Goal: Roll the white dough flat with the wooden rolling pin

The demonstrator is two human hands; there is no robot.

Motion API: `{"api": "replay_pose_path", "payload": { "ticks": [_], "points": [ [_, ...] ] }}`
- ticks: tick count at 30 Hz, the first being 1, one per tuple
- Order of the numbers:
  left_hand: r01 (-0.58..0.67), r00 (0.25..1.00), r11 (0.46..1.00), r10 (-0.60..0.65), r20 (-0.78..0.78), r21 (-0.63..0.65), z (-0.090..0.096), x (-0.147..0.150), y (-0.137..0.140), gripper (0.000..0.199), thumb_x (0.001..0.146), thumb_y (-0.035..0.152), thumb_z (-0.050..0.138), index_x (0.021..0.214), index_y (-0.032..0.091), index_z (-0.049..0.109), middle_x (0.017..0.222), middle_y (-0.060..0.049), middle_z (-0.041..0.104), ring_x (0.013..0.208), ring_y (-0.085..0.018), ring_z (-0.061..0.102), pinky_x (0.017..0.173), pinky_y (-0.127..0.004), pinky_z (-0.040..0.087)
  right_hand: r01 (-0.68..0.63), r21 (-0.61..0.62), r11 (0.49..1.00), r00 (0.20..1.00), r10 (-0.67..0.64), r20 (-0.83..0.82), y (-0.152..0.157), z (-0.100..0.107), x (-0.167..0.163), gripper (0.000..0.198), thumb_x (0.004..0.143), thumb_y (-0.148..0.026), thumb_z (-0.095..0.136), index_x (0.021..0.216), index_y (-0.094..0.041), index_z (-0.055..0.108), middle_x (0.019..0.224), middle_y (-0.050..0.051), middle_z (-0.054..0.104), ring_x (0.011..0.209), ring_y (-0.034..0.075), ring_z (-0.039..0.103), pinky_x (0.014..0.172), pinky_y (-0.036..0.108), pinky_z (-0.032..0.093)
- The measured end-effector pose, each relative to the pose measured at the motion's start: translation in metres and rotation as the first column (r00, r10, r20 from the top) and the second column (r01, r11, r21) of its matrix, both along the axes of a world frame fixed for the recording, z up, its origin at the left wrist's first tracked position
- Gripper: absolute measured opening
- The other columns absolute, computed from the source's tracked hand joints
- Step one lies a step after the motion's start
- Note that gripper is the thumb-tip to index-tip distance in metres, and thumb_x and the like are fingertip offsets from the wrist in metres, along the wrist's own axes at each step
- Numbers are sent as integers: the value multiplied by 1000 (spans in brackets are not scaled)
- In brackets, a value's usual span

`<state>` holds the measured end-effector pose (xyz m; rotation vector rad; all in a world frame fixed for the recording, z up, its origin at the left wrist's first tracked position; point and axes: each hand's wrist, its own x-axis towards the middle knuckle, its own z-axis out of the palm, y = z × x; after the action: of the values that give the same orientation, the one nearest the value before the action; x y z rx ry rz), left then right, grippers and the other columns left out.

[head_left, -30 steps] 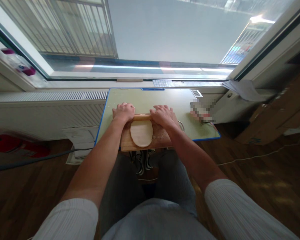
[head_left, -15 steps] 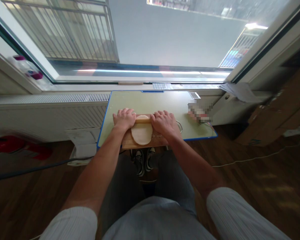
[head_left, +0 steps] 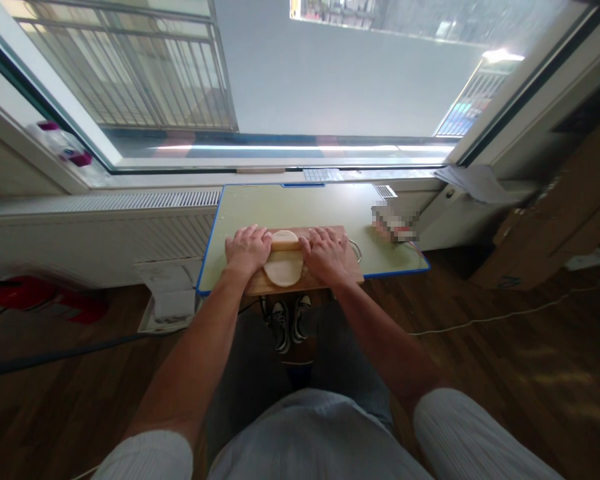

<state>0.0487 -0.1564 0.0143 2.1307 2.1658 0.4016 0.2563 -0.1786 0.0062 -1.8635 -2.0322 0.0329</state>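
A wooden rolling pin [head_left: 286, 246] lies across a flat, roundish sheet of pale dough [head_left: 284, 270]. Dough shows on both the near and the far side of the pin. Under it is a wooden cutting board [head_left: 351, 261] with a metal handle at its right end. My left hand [head_left: 249, 248] is closed over the pin's left end, and my right hand [head_left: 325, 252] over its right end. Both ends of the pin are hidden beneath my palms and fingers.
The board rests on a pale green table [head_left: 260, 207] with blue edging, below a window. A blurred-out item [head_left: 395, 225] lies at the table's right. A bottle [head_left: 65, 145] stands on the sill at left, a red fire extinguisher [head_left: 45, 298] on the floor, cardboard boxes [head_left: 535, 247] at right.
The pin has shifted slightly toward me over the dough, so more dough shows beyond it. My right hand has moved a little left, uncovering more of the board. The view has shifted slightly.
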Motion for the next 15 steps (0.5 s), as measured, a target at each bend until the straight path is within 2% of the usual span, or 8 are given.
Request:
{"api": "replay_pose_path", "payload": {
  "ticks": [7, 15],
  "points": [
    [32, 999, 997, -32, -4, 67, -4, -2, -16, 56, 109, 45, 33, 143, 23, 71, 161, -13, 61, 147, -34, 56, 124, -57, 42, 20, -35, 999, 1000, -21, -6, -16, -3, 0, 60, 115, -54, 31, 161, -23, 54, 172, 13, 48, 161, 33, 34, 132, 67, 15],
    [30, 999, 989, -33, 21, 142, -14, -4, -36, 60, 110, 48, 34, 152, 18, 65, 163, -13, 59, 153, -35, 50, 128, -57, 39, 23, -4, 1000, 999, -24, -40, -33, -13, 1, 59, 113, -54, 39, 162, -23, 52, 171, 12, 50, 162, 34, 34, 133, 68, 13]
  ]
}}
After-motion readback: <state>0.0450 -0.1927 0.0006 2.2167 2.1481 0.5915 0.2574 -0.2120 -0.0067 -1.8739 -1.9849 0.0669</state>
